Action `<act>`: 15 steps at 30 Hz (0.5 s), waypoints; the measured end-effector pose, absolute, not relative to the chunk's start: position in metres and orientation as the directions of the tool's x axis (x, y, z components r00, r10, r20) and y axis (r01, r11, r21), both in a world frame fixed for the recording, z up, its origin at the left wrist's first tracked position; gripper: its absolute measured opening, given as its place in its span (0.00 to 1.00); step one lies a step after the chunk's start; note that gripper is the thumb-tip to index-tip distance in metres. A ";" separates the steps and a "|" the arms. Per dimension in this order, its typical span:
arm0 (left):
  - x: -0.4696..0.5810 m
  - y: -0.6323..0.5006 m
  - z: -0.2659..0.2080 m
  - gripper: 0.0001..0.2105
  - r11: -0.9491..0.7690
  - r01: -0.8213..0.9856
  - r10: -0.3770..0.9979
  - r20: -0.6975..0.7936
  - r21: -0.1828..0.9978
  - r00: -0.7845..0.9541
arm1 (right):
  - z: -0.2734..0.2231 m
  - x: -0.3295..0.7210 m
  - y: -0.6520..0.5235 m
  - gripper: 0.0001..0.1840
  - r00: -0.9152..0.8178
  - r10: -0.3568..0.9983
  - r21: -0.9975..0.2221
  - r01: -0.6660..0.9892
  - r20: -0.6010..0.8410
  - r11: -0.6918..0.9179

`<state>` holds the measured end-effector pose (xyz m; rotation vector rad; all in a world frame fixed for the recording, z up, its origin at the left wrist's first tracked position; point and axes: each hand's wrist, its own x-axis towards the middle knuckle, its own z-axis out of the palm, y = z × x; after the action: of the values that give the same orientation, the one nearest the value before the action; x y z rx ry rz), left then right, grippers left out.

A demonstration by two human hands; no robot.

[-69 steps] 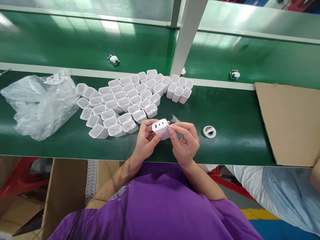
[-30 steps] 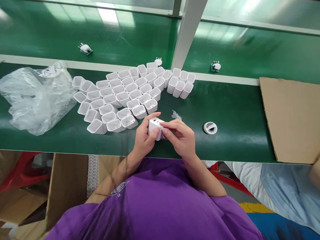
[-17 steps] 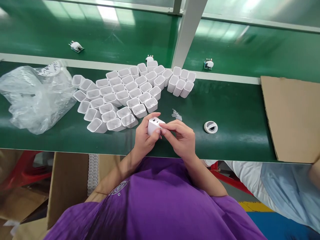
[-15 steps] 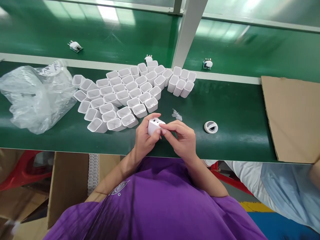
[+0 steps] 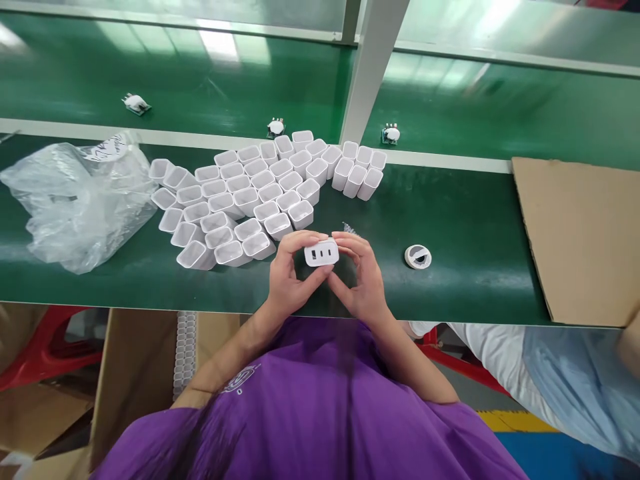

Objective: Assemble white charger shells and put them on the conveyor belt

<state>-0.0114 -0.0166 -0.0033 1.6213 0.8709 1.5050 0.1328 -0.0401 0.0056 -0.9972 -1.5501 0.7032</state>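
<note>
A white charger housing (image 5: 321, 254) is held up over the bench's front edge, its port face with one wider slot and two small ones turned toward me. My left hand (image 5: 295, 270) grips it from the left, fingers on top and thumb beneath. From the other side my right hand (image 5: 361, 277) pinches it the same way. Small clear pieces (image 5: 349, 229) lie just behind my right hand, mostly covered by it. Many open white casings (image 5: 247, 199) stand in rows beyond my left hand.
A clear plastic bag (image 5: 80, 207) lies at the left, a roll of tape (image 5: 418, 257) to the right, and a cardboard sheet (image 5: 580, 240) at the far right. Small circuit assemblies (image 5: 391, 133) sit on the green belt (image 5: 225, 87) behind. Another person's sleeve (image 5: 575, 373) shows at right.
The charger housing has been turned so its port face points at me. My right hand has shifted from poking at its face to gripping its right side. The circuit assemblies have moved left.
</note>
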 end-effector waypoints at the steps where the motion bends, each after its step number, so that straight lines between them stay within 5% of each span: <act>1: -0.011 -0.016 -0.002 0.17 -0.485 -0.021 0.872 0.485 0.874 0.071 | 0.005 0.132 -0.040 0.20 -0.042 0.879 -0.847 0.250 0.475 0.470; 6: -0.010 -0.016 -0.002 0.16 -0.235 -0.161 0.966 0.248 0.959 0.067 | 0.008 0.131 -0.043 0.23 -0.024 0.842 -0.768 0.397 0.539 0.503; 10: -0.011 -0.014 -0.003 0.15 -0.030 -0.075 0.990 0.039 0.997 0.133 | 0.024 0.158 -0.027 0.19 -0.060 0.796 -0.679 0.486 0.602 0.550; 15: -0.009 -0.013 -0.001 0.18 -0.023 0.073 0.964 0.003 0.997 0.268 | 0.051 0.242 0.074 0.19 -0.039 0.769 -0.473 0.768 0.638 0.432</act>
<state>-0.0086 -0.0130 -0.0006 1.3900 1.0536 0.9791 0.2420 0.0744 0.0510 -1.3217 -1.7880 0.0011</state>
